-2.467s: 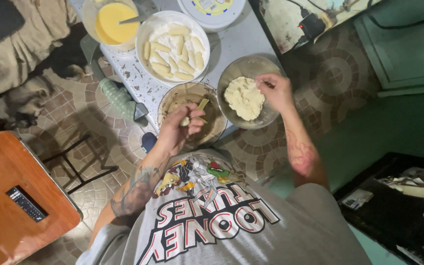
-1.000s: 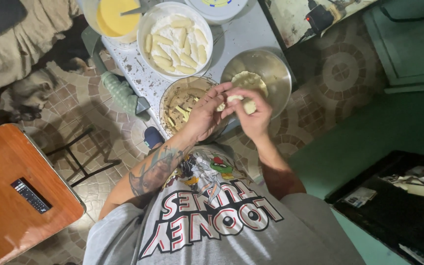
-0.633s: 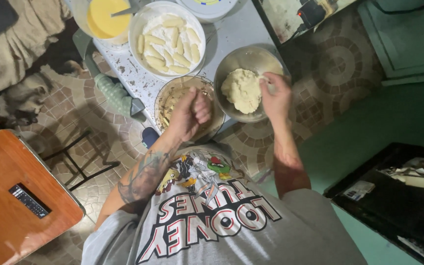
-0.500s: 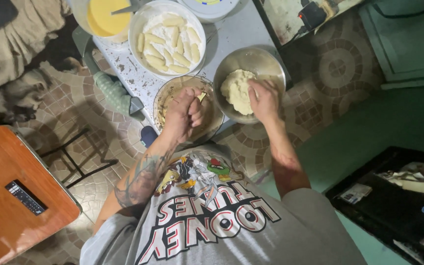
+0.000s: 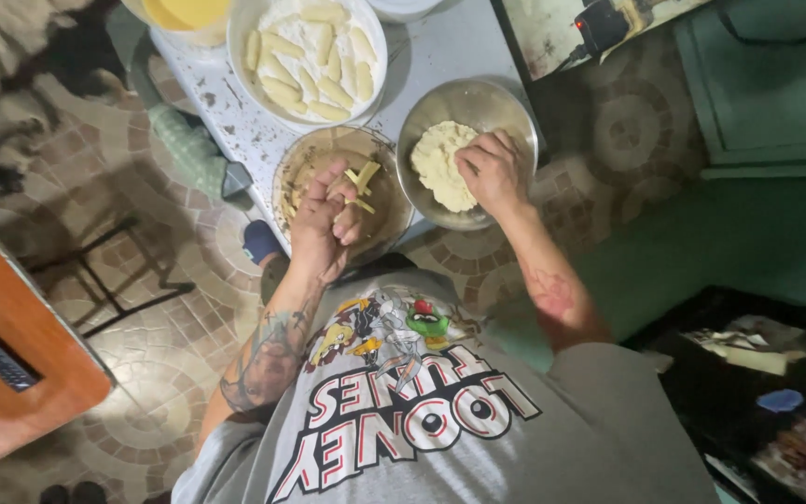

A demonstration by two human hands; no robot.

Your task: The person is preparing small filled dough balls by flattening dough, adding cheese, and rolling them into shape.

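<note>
My left hand hovers over a glass bowl of pale yellow sticks, fingers curled shut around one of them. My right hand reaches into a metal bowl, fingertips pinched into the lump of pale dough inside. The two bowls stand side by side at the near edge of a white table.
Behind them, a white bowl holds several rolled dough pieces, with a yellow bowl to its left. An orange wooden surface is at lower left. At lower right lies a black tray; a green cabinet stands right.
My right hand has stayed in the metal bowl and now digs into the dough. My left hand has stayed over the glass bowl, closing on a stick.
</note>
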